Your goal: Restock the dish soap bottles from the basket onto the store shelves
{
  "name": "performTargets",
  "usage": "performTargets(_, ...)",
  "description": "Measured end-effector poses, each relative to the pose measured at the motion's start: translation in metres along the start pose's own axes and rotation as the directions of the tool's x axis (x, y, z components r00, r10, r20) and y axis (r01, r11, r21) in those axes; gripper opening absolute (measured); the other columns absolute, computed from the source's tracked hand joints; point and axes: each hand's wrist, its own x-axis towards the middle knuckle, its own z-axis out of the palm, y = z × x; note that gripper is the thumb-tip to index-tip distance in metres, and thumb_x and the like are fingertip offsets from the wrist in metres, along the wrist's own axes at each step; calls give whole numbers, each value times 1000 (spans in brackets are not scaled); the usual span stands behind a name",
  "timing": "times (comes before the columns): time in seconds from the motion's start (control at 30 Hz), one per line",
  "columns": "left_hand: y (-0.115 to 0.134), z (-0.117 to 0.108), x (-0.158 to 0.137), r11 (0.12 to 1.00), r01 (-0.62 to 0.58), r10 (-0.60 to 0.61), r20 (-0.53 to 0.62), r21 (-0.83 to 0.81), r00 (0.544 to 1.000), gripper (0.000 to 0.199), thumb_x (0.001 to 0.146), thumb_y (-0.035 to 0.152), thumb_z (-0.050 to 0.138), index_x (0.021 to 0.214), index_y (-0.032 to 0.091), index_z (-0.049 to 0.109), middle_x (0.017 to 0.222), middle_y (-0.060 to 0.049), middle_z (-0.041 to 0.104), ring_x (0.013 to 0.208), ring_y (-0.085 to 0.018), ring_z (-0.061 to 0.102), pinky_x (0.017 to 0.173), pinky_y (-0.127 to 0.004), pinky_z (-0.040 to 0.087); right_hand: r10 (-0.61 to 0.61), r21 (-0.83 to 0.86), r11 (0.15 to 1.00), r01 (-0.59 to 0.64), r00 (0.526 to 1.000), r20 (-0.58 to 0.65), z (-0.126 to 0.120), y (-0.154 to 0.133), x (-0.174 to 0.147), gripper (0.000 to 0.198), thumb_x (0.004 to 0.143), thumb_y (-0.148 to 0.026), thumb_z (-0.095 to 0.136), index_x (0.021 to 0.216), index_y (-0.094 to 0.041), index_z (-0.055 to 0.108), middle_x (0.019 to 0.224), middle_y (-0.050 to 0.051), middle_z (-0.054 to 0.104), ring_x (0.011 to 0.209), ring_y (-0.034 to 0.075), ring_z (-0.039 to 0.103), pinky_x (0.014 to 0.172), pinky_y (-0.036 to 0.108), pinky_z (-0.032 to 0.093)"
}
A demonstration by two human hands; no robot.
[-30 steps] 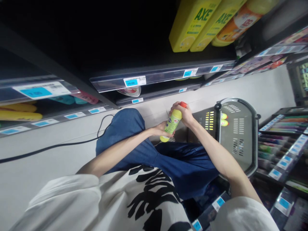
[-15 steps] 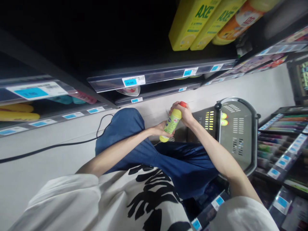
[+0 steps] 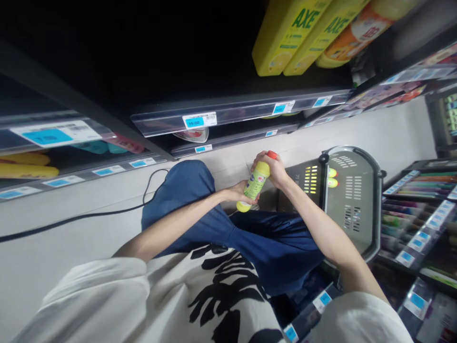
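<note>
A person in blue trousers (image 3: 185, 209) holds a yellow bottle (image 3: 255, 182) with a red cap (image 3: 272, 155) in both hands, above the floor between a shop shelf (image 3: 243, 113) and the lap. The left hand (image 3: 236, 192) is closed about the lower part, its thumb lying across the front near the base; the right hand (image 3: 276, 171) wraps the top, just below and beside the cap. The bottle's long axis runs aslant between the hands, cap pointing away from the body and to the right, base toward the lap, printed label facing the camera. A grey basket (image 3: 366, 209) stands nearby at right.
</note>
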Motion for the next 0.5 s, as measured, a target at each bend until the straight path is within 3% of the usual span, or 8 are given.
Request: performTargets(0.5, 0, 1, -2, 998, 17, -14, 59, -55, 998, 43, 60, 35, 94, 89, 12, 71, 85, -7, 73, 76, -18, 70, 76, -33, 58, 15, 14, 1000, -14, 1000, -23, 1, 0, 0, 24, 70, -33, 78, 71, -18, 58, 65, 0, 63, 55, 15, 61, 62, 33, 59)
